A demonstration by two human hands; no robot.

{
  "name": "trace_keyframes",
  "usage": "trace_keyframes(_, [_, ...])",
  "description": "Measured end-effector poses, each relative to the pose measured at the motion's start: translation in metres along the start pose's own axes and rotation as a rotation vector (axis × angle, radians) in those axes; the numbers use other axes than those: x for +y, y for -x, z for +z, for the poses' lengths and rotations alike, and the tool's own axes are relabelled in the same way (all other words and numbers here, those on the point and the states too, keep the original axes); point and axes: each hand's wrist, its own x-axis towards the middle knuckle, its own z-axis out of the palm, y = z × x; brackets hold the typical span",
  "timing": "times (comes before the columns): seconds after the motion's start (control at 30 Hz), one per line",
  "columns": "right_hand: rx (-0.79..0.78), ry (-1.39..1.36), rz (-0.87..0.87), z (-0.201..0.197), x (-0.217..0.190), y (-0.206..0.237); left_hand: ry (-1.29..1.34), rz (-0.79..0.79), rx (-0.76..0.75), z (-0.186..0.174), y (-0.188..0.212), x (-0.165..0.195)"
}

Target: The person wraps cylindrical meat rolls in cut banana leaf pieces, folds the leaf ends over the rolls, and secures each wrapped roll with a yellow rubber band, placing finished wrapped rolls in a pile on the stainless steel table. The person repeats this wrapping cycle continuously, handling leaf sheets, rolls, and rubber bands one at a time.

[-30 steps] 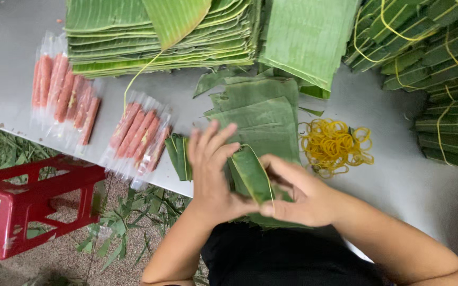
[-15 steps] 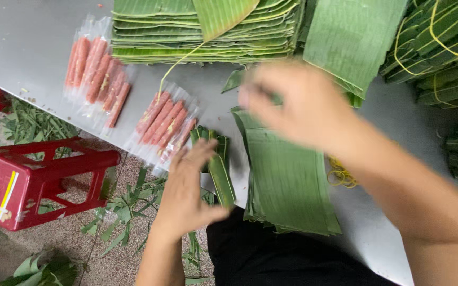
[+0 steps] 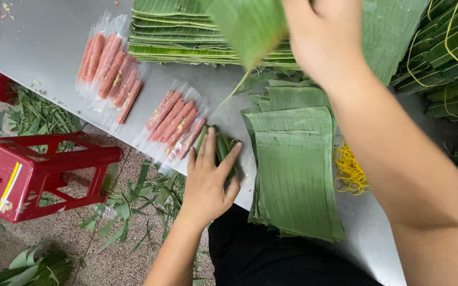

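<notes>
The left hand [image 3: 211, 182] lies flat with fingers spread on a small green leaf-wrapped roll [image 3: 222, 149] at the table [image 3: 49, 47] edge, just beside a stack of cut banana leaves [image 3: 292, 169]. The right hand [image 3: 322, 37], raised near the far leaf pile [image 3: 186, 32], pinches a single leaf [image 3: 250, 26]. Packets of sausages [image 3: 173, 124] lie left of the roll, yellow rubber bands [image 3: 350, 170] right of the stack.

right hand [image 3: 322, 37] now lifting leaf [image 3: 250, 26]
</notes>
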Motion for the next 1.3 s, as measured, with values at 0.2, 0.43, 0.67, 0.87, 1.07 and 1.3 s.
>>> trace_keyframes(0.2, [-0.147, -0.457, 0.028, -0.032, -0.026, 0.119, 0.626, -0.016, 0.109, 0.018, 0.003, -0.007])
trace_keyframes(0.43, [-0.564, 0.081, 0.391, -0.055, -0.025, 0.178, 1.895, -0.882, 0.543, -0.004, -0.031, -0.009])
trace_keyframes(0.67, [-0.255, -0.041, 0.247, -0.085, -0.034, 0.154, 1.938, -0.574, 0.954, -0.059, -0.035, -0.010])
trace_keyframes(0.87, [-0.692, -0.384, 0.535, -0.021, -0.010, 0.204, 2.188, -0.521, 0.601, 0.002, -0.030, 0.002])
trace_keyframes(1.07, [-0.091, -1.221, 1.027, -0.076, 0.008, 0.199, 1.963, -0.750, 1.065, -0.044, -0.031, -0.040])
trace_keyframes(1.3, [0.349, -1.166, 0.062, -0.095, -0.020, 0.095, 1.520, -0.758, 0.994, -0.031, 0.001, -0.051])
